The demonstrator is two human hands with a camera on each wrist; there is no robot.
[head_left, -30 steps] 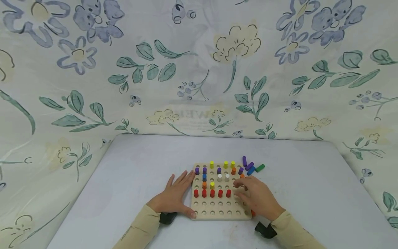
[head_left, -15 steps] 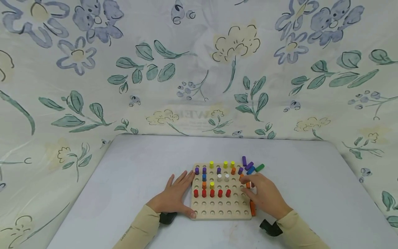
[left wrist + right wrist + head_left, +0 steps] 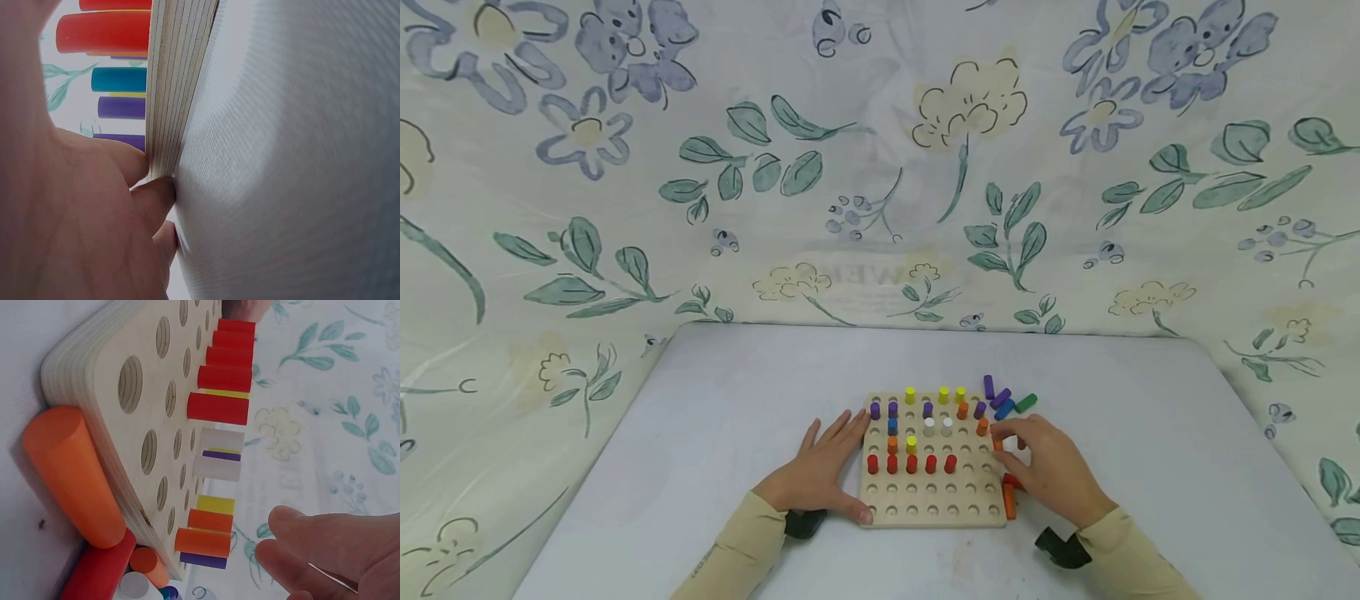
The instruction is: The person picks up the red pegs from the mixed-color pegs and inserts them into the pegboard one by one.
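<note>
A pale wooden pegboard (image 3: 932, 500) lies on the table with coloured pegs upright in some of its holes. My left hand (image 3: 816, 475) rests along its left edge, fingers extended and thumb at the near corner. In the left wrist view, fingertips (image 3: 153, 200) touch the board's side. Just off the right edge is my right hand (image 3: 1052, 467), thumb and forefinger apart, near a loose orange peg (image 3: 997, 445). Nothing shows between those fingers in the right wrist view. Beside the board's near right lie another orange peg (image 3: 75, 475) and a red peg (image 3: 103, 569).
Beyond the board's far right corner lie two purple pegs (image 3: 1002, 397), a blue peg (image 3: 1005, 410) and a green peg (image 3: 1026, 403). A row of red pegs (image 3: 912, 464) stands in the board. A white loose peg (image 3: 137, 586) shows beside it. Floral cloth (image 3: 880, 167) hangs behind the white table (image 3: 760, 375).
My right hand has moved right, from above the board to its right edge, uncovering loose orange and red pegs there. My left hand has stayed in place.
</note>
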